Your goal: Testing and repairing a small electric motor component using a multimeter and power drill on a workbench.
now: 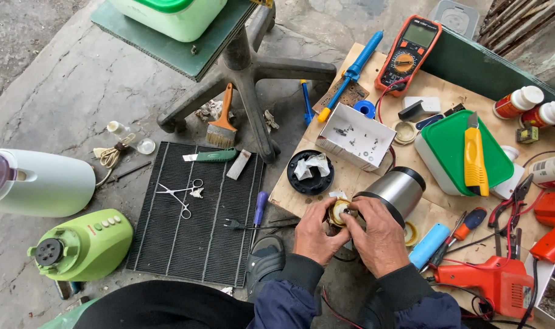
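- Left hand [317,234] and right hand [378,234], both pinching a small round brass-coloured part [339,212], near centre of the wooden board [350,176].
- Steel cylinder [397,191] lies just right of it.
- Advise steady support, with fingertip pressure kept even.

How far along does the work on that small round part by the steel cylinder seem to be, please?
Done: screws lie loose in the white box, so it is apart. In hand: left hand and right hand hold the round part. Left: the steel cylinder lies on its side, apart from it.
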